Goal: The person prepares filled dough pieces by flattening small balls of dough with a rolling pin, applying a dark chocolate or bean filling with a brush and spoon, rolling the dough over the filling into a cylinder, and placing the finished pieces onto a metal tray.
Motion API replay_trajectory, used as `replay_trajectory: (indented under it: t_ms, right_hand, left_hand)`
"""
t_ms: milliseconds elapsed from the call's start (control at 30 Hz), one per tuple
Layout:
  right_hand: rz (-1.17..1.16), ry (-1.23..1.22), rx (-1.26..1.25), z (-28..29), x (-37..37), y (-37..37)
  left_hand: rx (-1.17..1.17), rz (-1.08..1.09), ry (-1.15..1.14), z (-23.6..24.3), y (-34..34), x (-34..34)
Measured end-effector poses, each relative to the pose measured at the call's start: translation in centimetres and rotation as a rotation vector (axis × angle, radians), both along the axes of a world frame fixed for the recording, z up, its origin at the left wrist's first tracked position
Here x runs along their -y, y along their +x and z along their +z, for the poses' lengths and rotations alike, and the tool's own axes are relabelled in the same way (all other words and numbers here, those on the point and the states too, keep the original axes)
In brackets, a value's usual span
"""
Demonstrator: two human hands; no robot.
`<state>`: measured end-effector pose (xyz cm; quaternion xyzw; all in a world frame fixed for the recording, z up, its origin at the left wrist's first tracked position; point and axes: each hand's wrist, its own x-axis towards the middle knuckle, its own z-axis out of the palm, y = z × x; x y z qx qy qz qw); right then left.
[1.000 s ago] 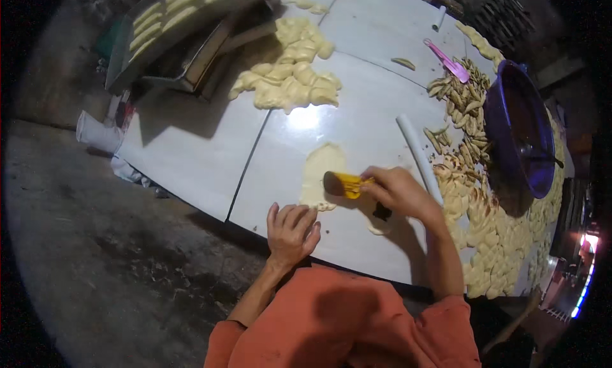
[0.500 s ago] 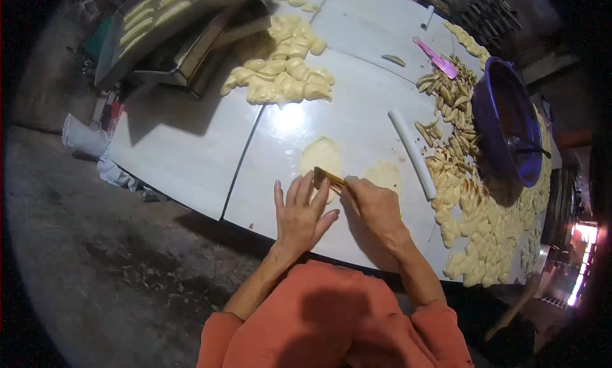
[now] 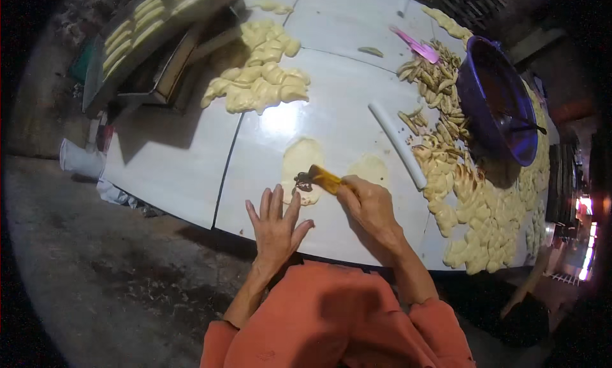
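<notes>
A flattened oval of pale dough (image 3: 302, 152) lies on the white table in front of me, with a smear of dark brown filling (image 3: 304, 182) on its near half. My right hand (image 3: 371, 208) grips a yellow scraper (image 3: 327, 179), its dark-tipped end just over the filling. Spread flat, my left hand (image 3: 276, 224) lies by the near left edge of the dough, fingers apart and holding nothing. A second flat dough oval (image 3: 368, 166) lies right of the first, partly behind my right hand.
A white rolling pin (image 3: 396, 145) lies to the right. Beyond it are small brown pieces (image 3: 440, 81), a pink utensil (image 3: 415, 45), a purple basin (image 3: 472, 94) and many dough pieces (image 3: 491, 228). More dough (image 3: 258, 87) and stacked metal trays (image 3: 159, 68) are at the far left.
The scraper has turned and lifted toward the right, and a dark smear now shows on the dough. My left hand has drawn back from the scraper's tip. The whole view has shifted slightly.
</notes>
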<state>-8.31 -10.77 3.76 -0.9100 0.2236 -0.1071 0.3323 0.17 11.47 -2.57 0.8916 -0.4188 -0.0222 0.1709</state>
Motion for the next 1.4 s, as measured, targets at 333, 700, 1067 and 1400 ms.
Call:
replay_trajectory:
  t_ms: [333,700,1067,1400]
  right_hand:
    - [-0.707,0.598,0.396,6.6,14.1,-6.6]
    - [-0.674,-0.825,-0.47,11.5,22.2,-14.6]
    - [-0.949,0.148,-0.121,6.7,18.1,-16.7]
    - [-0.716,-0.452,-0.123,-0.1,20.7,-9.4]
  left_hand:
    - [0.041,0.025,-0.049,-1.0,-0.1,-1.5]
    - [0.053,-0.024,-0.075,-1.0,-0.1,-0.8]
    - [0.043,-0.008,-0.053,-0.5,0.0,-1.0]
    - [0.052,-0.02,-0.081,-1.0,-0.2,-1.0]
